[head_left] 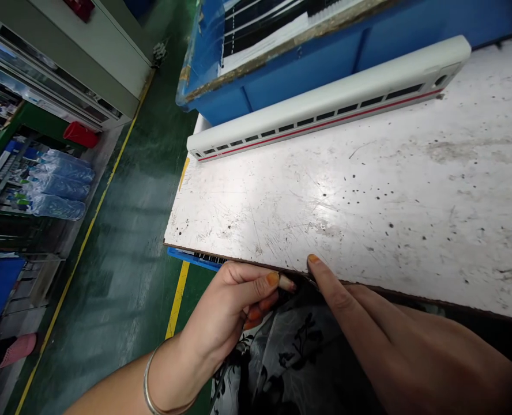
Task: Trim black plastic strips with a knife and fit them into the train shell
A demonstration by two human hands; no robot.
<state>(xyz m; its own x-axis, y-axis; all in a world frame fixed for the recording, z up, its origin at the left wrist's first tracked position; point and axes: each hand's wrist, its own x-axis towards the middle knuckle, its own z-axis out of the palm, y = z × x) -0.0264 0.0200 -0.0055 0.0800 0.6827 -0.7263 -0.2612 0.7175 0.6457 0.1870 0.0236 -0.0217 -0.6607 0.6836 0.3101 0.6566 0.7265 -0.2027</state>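
Note:
A white scratched, ink-speckled board [325, 213] fills the middle of the view, and its brown front edge runs close to both my hands. My left hand [225, 311] pinches a small pale stub [287, 282] between its fingers, just below that edge. A metal bangle [148, 387] circles my left wrist. My right hand [381, 328] lies against the edge, its index fingertip resting on the board's top. Its underside is hidden. Farther back on the board lies a long white model train shell [325, 98] with dark windows and a red stripe.
A blue bench [282, 78] holding black and white sheets stands behind the board. A blue tray [191, 257] pokes out under the board's left corner. Below and left lie a green floor [130, 242] with yellow lines, a red bin [81, 134] and plastic-wrapped bottles [61, 184] by shelving.

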